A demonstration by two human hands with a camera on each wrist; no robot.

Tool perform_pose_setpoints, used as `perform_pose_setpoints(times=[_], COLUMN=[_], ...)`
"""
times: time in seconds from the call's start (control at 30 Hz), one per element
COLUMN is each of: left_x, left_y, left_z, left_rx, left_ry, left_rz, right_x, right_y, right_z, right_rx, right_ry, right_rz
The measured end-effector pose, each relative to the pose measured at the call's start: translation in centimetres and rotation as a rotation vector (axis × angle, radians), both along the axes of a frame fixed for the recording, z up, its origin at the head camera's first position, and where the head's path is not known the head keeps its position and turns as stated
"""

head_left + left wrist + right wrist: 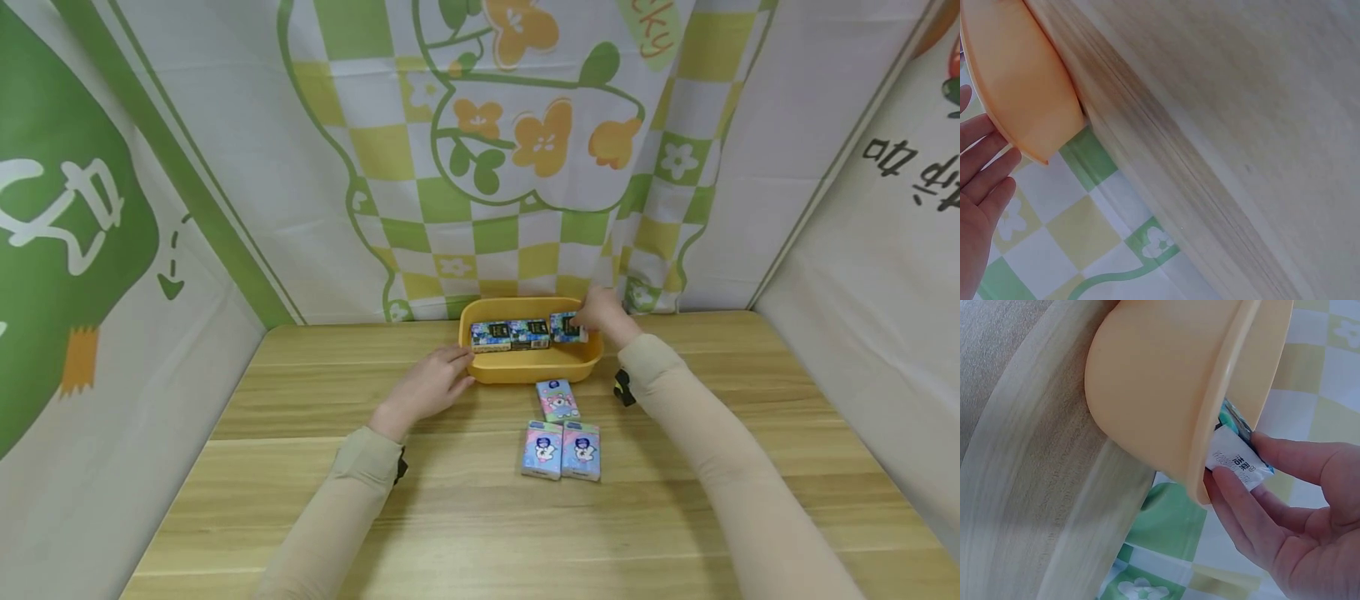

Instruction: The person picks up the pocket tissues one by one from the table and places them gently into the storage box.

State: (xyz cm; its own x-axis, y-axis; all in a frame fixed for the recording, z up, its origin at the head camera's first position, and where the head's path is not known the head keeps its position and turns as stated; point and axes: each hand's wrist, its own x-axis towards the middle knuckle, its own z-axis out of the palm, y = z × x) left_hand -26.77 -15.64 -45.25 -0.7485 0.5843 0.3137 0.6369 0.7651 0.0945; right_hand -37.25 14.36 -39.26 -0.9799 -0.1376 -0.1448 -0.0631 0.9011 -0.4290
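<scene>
A yellow plastic basket stands at the back of the table. Inside it, along the far side, are two dark blue tissue packs, side by side, and a third tissue pack toward the right end. My right hand reaches over the basket's right rim and pinches that third tissue pack between thumb and fingers. At the basket's left end, my left hand rests its extended fingers against the rim, holding nothing.
Three pale pink-and-blue packs lie on the wooden table in front of the basket: one pack nearer it, a left pack and a right pack closer to me. A checkered curtain hangs directly behind the basket.
</scene>
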Motion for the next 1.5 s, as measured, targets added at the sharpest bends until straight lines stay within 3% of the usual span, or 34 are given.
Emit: perform_pose_setpoints(times=[0.3, 0.5, 0.67, 1.0, 1.5], left_x=[0.1, 0.1, 0.0, 0.0, -0.1], left_y=[0.0, 0.0, -0.1, -0.2, -0.1], left_z=[0.2, 0.3, 0.1, 0.0, -0.3], left_rx=[-0.007, 0.004, -0.005, 0.002, 0.007], left_ry=[-0.012, -0.019, -0.020, -0.020, -0.009], left_rz=[-0.002, -0.005, -0.004, 0.000, -0.005], right_x=[-0.5, -1.4, -1.2, -1.1, -1.7], right_y=[0.0, 0.0, -0.5, -1.3, -1.3], right_z=[-0.2, -1.0, -1.2, -1.5, -2.2], right_rx=[0.030, 0.037, 0.077, 0.166, 0.173], right_ry=[0.036, 0.067, 0.065, 0.166, 0.130], right_rz=[-0.004, 0.039, 0.049, 0.020, 0.051])
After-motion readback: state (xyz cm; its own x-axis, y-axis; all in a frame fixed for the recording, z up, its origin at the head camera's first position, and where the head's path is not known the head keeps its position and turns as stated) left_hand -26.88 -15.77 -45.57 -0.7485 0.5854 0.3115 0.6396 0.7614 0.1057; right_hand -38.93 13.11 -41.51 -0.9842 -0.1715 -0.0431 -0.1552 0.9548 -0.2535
